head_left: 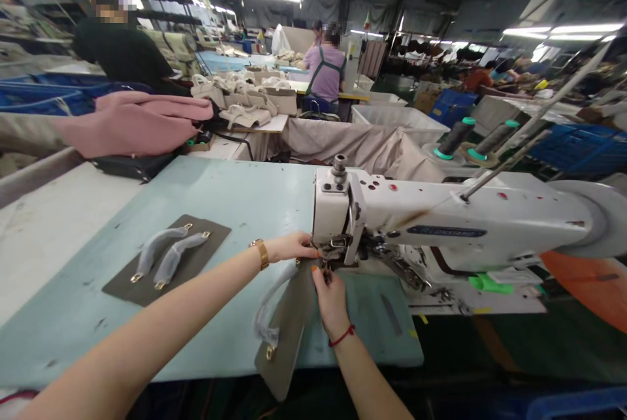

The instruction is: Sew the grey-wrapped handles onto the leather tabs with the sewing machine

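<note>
A grey-brown bag panel [292,323] lies tilted under the head of a white sewing machine [411,211], its near end hanging past the table edge. A handle wrapped in clear plastic [264,312], with gold-coloured metal ends, is attached to it. My left hand [295,247], wearing a gold watch, grips the panel's far end beside the presser foot. Close to the needle, my right hand [332,296] pinches the panel's right edge between thumb and fingers. The stitching point is partly hidden by my fingers. To the left, another grey-brown panel [196,273] bears two plastic-wrapped handles [179,257].
A pale blue sheet [230,194] covers the tabletop. Pink material [151,121] lies on a black item at the back left. Dark thread cones [455,138] stand behind the machine. Other people [327,70] sit at tables further back, near beige bag pieces [249,103].
</note>
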Demonstrator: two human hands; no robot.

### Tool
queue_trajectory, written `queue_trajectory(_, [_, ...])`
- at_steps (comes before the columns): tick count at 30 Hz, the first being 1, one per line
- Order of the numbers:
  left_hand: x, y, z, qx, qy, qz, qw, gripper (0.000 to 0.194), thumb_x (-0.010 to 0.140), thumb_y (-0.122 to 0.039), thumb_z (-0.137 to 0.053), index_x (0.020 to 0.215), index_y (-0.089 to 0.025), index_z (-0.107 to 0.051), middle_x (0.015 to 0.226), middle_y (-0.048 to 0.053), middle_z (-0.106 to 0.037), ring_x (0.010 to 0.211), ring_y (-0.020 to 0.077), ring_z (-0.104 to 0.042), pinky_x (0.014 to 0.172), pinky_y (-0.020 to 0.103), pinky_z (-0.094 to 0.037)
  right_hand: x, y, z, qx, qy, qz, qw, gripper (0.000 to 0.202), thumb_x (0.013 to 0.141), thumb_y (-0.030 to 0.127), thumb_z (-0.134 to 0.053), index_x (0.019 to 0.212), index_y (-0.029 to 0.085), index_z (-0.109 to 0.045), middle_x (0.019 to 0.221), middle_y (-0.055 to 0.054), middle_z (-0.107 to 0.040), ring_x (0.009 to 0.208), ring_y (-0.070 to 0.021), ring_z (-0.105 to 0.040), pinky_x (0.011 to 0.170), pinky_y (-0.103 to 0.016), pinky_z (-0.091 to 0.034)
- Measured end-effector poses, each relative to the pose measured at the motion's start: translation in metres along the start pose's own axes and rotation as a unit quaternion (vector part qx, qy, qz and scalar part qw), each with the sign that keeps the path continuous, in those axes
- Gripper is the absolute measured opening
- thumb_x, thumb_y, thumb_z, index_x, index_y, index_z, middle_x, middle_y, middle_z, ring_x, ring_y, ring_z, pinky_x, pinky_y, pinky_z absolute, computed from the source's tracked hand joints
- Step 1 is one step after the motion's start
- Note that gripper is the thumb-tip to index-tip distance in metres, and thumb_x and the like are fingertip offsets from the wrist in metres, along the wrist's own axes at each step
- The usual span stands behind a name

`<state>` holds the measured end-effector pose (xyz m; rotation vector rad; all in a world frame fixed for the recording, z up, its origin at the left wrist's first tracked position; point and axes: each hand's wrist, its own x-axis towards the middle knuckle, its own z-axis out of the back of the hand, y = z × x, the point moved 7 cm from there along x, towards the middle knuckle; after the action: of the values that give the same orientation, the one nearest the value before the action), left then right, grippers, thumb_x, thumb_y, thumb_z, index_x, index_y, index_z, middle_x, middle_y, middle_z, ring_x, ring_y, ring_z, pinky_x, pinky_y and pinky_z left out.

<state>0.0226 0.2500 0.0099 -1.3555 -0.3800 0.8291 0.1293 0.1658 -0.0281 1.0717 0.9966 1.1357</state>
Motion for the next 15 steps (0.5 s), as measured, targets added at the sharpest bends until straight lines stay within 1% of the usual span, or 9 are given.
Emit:
queue_trajectory(4, [-0.008,-0.001,-0.010,-0.019,-0.032,0.007,0.999,0.030,0.076,-0.040,-0.062,0.091,-0.014,-0.066,0.077,0.001,-0.062,0.062,0.0113,-0.047,0.053,0.021,-0.038,0.005,-0.002,0.010,0.006,0.051,-0.014,0.999,0.040,0.080,0.050,-0.052,0.065,0.013,-0.057,0.058,0.001,-0.050,0.056,-0.0119,-0.042,0.053,-0.023,-0.033])
queue_trajectory(8, [-0.010,0.003,-0.016,-0.035,-0.056,0.011,0.998,0.029,0.077,-0.039,-0.059,0.089,-0.013,-0.065,0.074,0.001,-0.060,0.057,0.0101,-0.044,0.049,0.021,-0.036,0.009,0.000,0.015,0.001,0.098,-0.009,0.995,0.040,0.080,0.050,-0.052,0.062,0.015,-0.053,0.057,0.001,-0.047,0.055,-0.0111,-0.039,0.051,-0.022,-0.030])
queue_trajectory(12, [-0.009,0.007,-0.018,-0.045,-0.063,0.008,0.997,0.029,0.077,-0.040,-0.059,0.088,-0.014,-0.066,0.073,0.001,-0.062,0.059,0.0113,-0.047,0.052,0.021,-0.038,0.010,0.004,0.017,-0.001,0.105,-0.001,0.994,0.039,0.080,0.048,-0.052,0.057,0.016,-0.048,0.055,0.002,-0.042,0.053,-0.0103,-0.036,0.049,-0.022,-0.027])
queue_trajectory(15, [-0.008,0.010,-0.016,-0.069,-0.072,0.005,0.995,0.032,0.075,-0.041,-0.063,0.091,-0.014,-0.066,0.078,0.003,-0.065,0.067,0.0138,-0.052,0.058,0.023,-0.042,0.010,0.006,0.019,-0.001,0.102,0.002,0.995,0.039,0.080,0.046,-0.052,0.055,0.016,-0.046,0.053,0.003,-0.039,0.052,-0.0097,-0.034,0.049,-0.022,-0.025])
